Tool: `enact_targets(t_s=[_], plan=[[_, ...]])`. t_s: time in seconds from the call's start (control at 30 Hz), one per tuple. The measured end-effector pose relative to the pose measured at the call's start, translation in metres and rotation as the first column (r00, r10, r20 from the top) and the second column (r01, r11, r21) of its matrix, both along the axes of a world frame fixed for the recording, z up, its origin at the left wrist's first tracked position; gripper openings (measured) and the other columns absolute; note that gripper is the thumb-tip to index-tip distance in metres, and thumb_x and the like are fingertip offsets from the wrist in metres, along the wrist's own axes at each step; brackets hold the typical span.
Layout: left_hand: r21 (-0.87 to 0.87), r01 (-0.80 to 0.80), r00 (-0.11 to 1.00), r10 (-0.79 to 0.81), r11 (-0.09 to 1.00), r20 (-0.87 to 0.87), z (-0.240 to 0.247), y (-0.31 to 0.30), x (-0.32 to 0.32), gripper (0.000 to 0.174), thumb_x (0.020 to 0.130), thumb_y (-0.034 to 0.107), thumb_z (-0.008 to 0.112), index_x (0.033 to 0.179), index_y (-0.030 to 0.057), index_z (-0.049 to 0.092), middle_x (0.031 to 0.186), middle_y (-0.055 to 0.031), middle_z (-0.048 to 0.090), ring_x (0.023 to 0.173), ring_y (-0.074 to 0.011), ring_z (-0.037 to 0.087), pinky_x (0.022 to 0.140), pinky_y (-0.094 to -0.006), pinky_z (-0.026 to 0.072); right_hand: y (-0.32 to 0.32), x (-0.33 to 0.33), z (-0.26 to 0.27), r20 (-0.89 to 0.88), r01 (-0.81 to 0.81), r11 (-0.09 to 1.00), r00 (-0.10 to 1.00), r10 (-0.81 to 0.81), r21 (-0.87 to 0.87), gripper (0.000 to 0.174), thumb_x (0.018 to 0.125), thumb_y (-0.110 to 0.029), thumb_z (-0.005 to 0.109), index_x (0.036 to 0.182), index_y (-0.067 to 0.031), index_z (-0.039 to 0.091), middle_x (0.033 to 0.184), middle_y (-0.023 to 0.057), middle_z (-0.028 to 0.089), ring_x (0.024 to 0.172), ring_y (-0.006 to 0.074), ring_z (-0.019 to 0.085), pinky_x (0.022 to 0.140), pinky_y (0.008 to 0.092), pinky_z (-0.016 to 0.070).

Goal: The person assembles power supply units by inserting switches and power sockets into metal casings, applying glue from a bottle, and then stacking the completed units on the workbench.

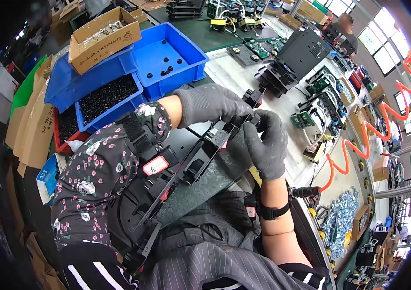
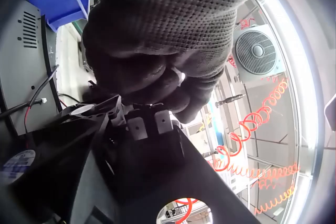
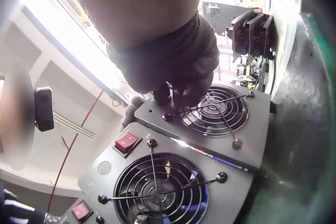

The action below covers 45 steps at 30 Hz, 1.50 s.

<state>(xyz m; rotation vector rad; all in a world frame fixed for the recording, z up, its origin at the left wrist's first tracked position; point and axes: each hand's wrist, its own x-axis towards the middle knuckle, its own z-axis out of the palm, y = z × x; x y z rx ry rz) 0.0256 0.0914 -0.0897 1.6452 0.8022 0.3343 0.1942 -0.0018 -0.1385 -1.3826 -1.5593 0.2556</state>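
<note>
Several black fan panels (image 3: 252,140) stand in a row across the lap in the head view, with round wire fan grilles (image 3: 160,195) and red rocker switches (image 3: 126,142) on their faces. My gloved left hand (image 1: 210,104) grips the far end panel, its fingers curled over the edge. Two grey metal tabs (image 2: 137,128) stick out from the panel just under those fingers. My gloved right hand (image 1: 269,147) pinches a small black part (image 1: 255,118) between thumb and forefinger at the same panel's corner. Its fingertips hide most of that part, so its kind cannot be told.
Blue bins (image 1: 198,72) with black screws and small round black pieces stand at the upper left, a cardboard box (image 1: 104,41) on top. Circuit assemblies (image 1: 314,123) line the bench at right. A coiled orange air hose (image 1: 345,154) with a driver (image 1: 304,192) hangs beside the right arm.
</note>
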Motion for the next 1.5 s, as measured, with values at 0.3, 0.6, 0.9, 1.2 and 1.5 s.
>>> enact_targets(t_s=[0.3, 0.6, 0.9, 1.2, 1.5], plan=[[-0.191, 0.049, 0.989, -0.021, 0.980, 0.149, 0.008, -0.005, -0.012, 0.028, 0.091, 0.022, 0.064, 0.115, 0.0076, 0.067, 0.071, 0.0097, 0.055, 0.058, 0.0008, 0.039, 0.050, -0.0164, 0.0306, 0.000, 0.005, 0.010, -0.083, -0.060, 0.991, 0.995, 0.050, -0.116, 0.025, 0.090, -0.027, 0.058, 0.091, -0.0025, 0.063, 0.075, 0.0155, 0.064, 0.067, 0.0288, 0.062, 0.062, 0.0375, 0.0467], [-0.157, 0.030, 0.994, -0.013, 0.987, 0.112, -0.008, -0.006, -0.009, 0.036, 0.097, 0.020, 0.056, 0.127, 0.0001, 0.055, 0.110, -0.0033, 0.064, 0.098, -0.0083, 0.060, 0.086, -0.0242, 0.0490, 0.013, 0.009, -0.005, 0.301, -0.071, 0.973, 0.954, 0.001, 0.220, 0.025, 0.082, -0.028, 0.064, 0.093, -0.0054, 0.061, 0.080, 0.0123, 0.063, 0.075, 0.0328, 0.060, 0.065, 0.0432, 0.0477], [-0.128, -0.003, 0.998, -0.005, 0.992, -0.065, 0.002, -0.009, -0.006, 0.038, 0.097, 0.019, 0.053, 0.129, -0.0010, 0.052, 0.111, -0.0062, 0.064, 0.098, -0.0100, 0.061, 0.086, -0.0256, 0.0502, 0.024, 0.021, -0.013, 0.375, -0.097, 0.963, 0.927, -0.006, 0.253, 0.038, 0.083, -0.043, 0.061, 0.094, -0.0067, 0.059, 0.083, 0.0128, 0.060, 0.079, 0.0321, 0.059, 0.068, 0.0426, 0.0483], [-0.117, -0.076, 0.997, 0.077, 0.990, -0.002, 0.000, -0.015, 0.000, 0.039, 0.097, 0.022, 0.053, 0.130, 0.0011, 0.053, 0.106, -0.0016, 0.065, 0.086, -0.0056, 0.061, 0.072, -0.0209, 0.0492, 0.040, 0.026, -0.022, 0.340, -0.166, 0.927, 0.939, 0.045, 0.337, 0.037, 0.080, -0.045, 0.060, 0.087, -0.0089, 0.062, 0.078, 0.0094, 0.063, 0.078, 0.0305, 0.061, 0.066, 0.0428, 0.0493], [-0.128, -0.010, 1.000, 0.008, 0.992, -0.014, 0.004, -0.012, -0.001, 0.045, 0.096, 0.026, 0.056, 0.132, -0.0014, 0.048, 0.117, -0.0067, 0.061, 0.103, -0.0125, 0.060, 0.090, -0.0267, 0.0491, 0.034, 0.003, -0.031, 0.023, -0.015, 0.948, 1.000, 0.008, 0.318, 0.035, 0.078, -0.043, 0.061, 0.076, -0.0075, 0.063, 0.066, 0.0142, 0.059, 0.066, 0.0331, 0.062, 0.061, 0.0420, 0.0499]])
